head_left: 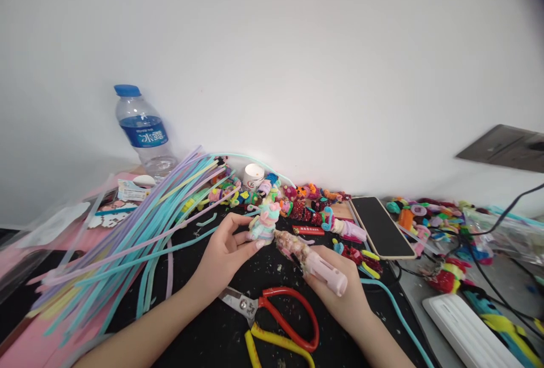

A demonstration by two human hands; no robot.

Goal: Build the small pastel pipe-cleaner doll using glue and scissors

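My left hand (223,255) pinches a small pastel fuzzy figure (264,222) made of pipe cleaners, held just above the black mat (212,322). My right hand (338,289) grips a pale pink glue gun (317,263); its crusted nozzle end points up-left and touches the figure's lower right side. Red-handled scissors (276,311) lie on the mat between my two wrists, with a yellow pipe cleaner (272,345) below them.
A large fan of pastel pipe cleaners (140,232) spreads at the left. A water bottle (144,133) stands at the back left. Small fuzzy figures (306,201) line the wall, beside a phone (380,226), a red lighter (307,230), cables and a white bar (463,331).
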